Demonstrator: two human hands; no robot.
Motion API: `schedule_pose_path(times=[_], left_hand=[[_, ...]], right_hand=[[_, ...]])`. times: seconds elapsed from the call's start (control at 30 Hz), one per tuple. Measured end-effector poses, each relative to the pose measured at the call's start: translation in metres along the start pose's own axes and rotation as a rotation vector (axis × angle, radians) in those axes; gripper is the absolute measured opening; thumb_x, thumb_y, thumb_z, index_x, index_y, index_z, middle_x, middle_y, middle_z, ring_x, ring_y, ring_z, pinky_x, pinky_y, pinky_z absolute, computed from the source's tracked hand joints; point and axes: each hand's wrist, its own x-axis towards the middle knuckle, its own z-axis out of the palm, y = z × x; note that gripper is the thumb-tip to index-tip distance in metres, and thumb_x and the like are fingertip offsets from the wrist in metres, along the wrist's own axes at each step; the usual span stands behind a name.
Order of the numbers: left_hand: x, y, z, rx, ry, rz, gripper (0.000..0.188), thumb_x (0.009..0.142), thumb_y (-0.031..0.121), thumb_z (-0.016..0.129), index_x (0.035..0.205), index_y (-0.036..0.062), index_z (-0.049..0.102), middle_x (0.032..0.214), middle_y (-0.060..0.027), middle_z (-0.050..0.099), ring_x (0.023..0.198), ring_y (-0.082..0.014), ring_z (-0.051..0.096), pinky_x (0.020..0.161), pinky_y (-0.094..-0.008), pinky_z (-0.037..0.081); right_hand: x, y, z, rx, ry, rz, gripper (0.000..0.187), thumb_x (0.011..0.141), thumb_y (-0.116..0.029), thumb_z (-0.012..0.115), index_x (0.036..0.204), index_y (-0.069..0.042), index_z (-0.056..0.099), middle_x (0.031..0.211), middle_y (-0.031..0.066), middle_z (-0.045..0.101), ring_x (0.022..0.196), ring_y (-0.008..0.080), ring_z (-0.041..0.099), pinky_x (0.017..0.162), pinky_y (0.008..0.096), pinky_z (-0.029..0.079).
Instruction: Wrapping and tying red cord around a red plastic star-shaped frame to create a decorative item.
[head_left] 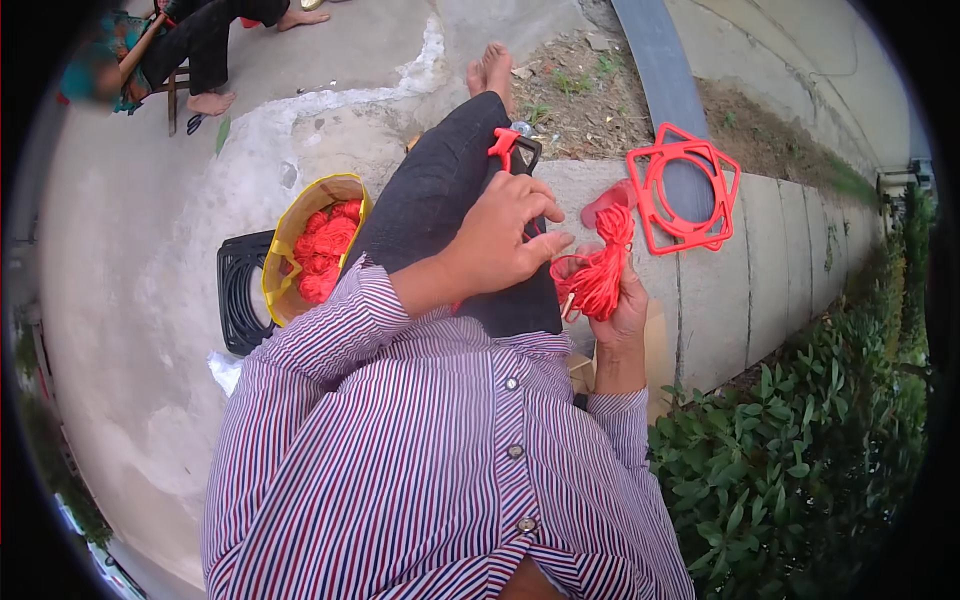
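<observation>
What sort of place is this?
It looks like an outdoor spot, perhaps a yard or lane: leafy green bushes grow at the right, bare soil lies ahead, and rough concrete paving covers the ground.

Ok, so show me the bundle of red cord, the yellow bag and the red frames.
Bundle of red cord (603, 280): head view, on the middle of the strands.
Yellow bag (285, 237): head view, on its side wall.
Red frames (690, 230): head view, on the upper one's ring, lower part.
</observation>
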Motion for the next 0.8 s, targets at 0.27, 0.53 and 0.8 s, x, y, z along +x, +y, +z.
schedule_pose_path(times=[0.27,0.53,0.8], left_hand=[[0.023,-0.006,-0.038,-1.024,-0.008,-0.474,0.028,0.083,-0.004,0.060,0.110,0.0044,0.057,0.097,-0.0065,0.063,0.090,-0.0167,0.062,0.083,-0.0279,0.051],[0.062,-0.073,-0.027,0.744,-0.069,0.172,0.030,0.066,0.001,0.067,0.095,0.0067,0.061,0.096,-0.0105,0.058,0.095,-0.0304,0.058,0.080,-0.0411,0.046],[0.039,-0.077,-0.008,0.137,0.056,-0.169,0.030,0.072,0.002,0.065,0.101,0.0016,0.057,0.090,-0.0108,0.063,0.083,-0.0289,0.062,0.077,-0.0328,0.049]], right_hand=[[0.051,-0.007,0.044,-0.401,-0.380,0.331,0.052,0.093,-0.041,0.055,0.119,0.003,0.056,0.084,0.0104,0.064,0.068,0.0138,0.058,0.072,0.0254,0.048],[0.125,0.009,0.046,-1.165,-0.119,-0.207,0.041,0.075,-0.012,0.069,0.115,-0.004,0.062,0.097,0.0079,0.063,0.089,0.0201,0.062,0.082,0.0317,0.048],[0.105,0.000,0.051,-1.428,0.010,-0.425,0.039,0.073,-0.023,0.072,0.101,0.002,0.064,0.109,0.0151,0.058,0.103,0.0268,0.058,0.087,0.0343,0.046]])
